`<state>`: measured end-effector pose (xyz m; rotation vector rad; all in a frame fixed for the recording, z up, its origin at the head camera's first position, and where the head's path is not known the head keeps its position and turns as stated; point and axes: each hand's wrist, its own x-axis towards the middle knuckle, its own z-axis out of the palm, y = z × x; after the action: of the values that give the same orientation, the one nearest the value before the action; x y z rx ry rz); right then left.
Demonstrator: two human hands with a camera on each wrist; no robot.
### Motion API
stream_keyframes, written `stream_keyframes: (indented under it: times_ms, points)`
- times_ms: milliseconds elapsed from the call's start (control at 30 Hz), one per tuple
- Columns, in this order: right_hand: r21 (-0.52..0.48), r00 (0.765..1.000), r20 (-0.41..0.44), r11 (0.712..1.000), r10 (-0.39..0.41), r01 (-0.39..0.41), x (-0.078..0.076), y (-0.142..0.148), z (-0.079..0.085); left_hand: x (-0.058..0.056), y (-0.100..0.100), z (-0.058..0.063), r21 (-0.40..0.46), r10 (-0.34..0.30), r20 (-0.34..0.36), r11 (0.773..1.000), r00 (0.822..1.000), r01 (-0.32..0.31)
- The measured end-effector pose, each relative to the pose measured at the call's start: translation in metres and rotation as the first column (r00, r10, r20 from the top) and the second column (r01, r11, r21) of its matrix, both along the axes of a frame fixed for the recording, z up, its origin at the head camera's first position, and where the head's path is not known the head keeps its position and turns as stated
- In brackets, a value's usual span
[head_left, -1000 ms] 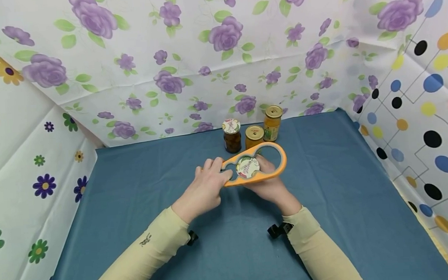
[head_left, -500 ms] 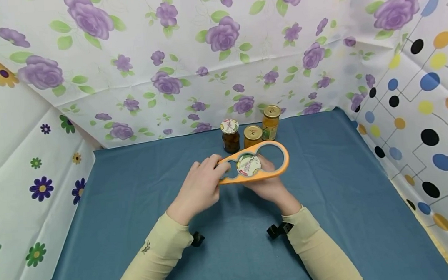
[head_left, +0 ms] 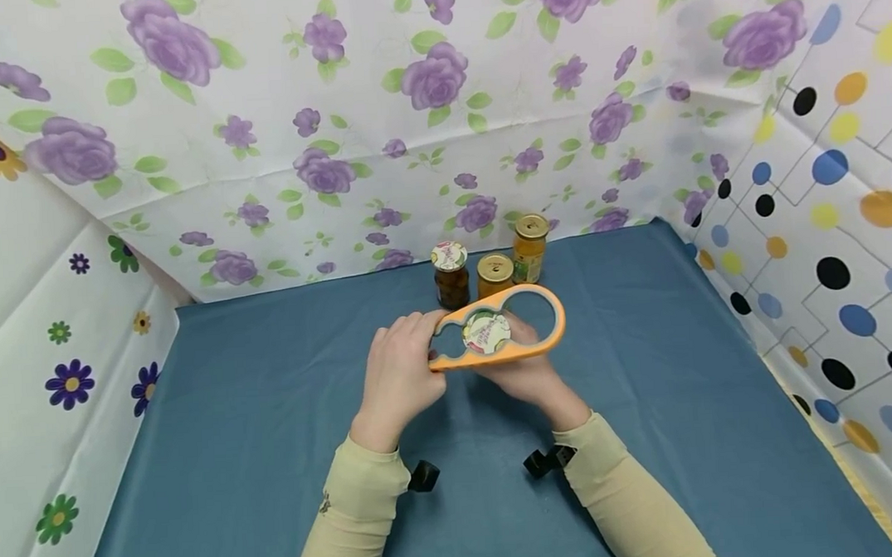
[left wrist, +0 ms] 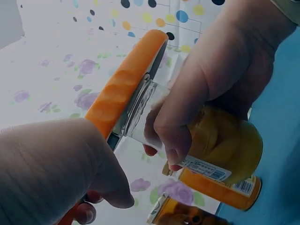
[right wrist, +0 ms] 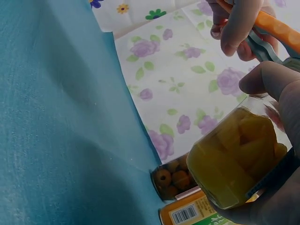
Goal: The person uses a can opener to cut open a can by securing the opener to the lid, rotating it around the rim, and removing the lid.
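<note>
My left hand [head_left: 401, 372] grips the narrow end of an orange jar opener [head_left: 558, 323] with a grey scalloped lining. One of the opener's middle openings sits around the patterned lid [head_left: 487, 332] of a glass jar. Below the opener, my right hand [head_left: 528, 375] holds that jar [right wrist: 234, 159], its fingers and thumb wrapped around the glass. Pale yellow pieces in liquid show inside the jar in the right wrist view. In the left wrist view the jar lies tilted, with the opener [left wrist: 124, 86] across its neck. The jar is held above the table.
Behind my hands stand a dark jar [head_left: 452, 286] with a patterned lid, a short jar [head_left: 495, 270] with a gold lid and a taller yellow jar [head_left: 530, 250]. A blue cloth [head_left: 273, 419] covers the table, and printed sheets [head_left: 275, 136] enclose it.
My left wrist and forearm have swung to the right and stand more upright, the hand still on the opener. The right hand keeps its hold on the jar. The head view has shifted slightly.
</note>
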<state>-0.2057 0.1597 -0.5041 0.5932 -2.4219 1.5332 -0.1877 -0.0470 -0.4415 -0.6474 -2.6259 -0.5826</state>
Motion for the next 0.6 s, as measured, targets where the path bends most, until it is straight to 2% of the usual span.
stream_keyframes:
  times_ms: [300, 600]
  points:
    - [-0.131, 0.996, 0.09, 0.991, 0.008, 0.003, 0.006, -0.009, -0.004, 0.002, -0.003, -0.002, 0.018, 0.021, -0.021, 1.0, 1.0, -0.021]
    - [-0.178, 0.996, 0.08, 0.983, -0.032, 0.046, 0.023, -0.025, 0.023, 0.005, -0.002, 0.001, 0.012, 0.062, -0.012, 0.998, 0.998, -0.062]
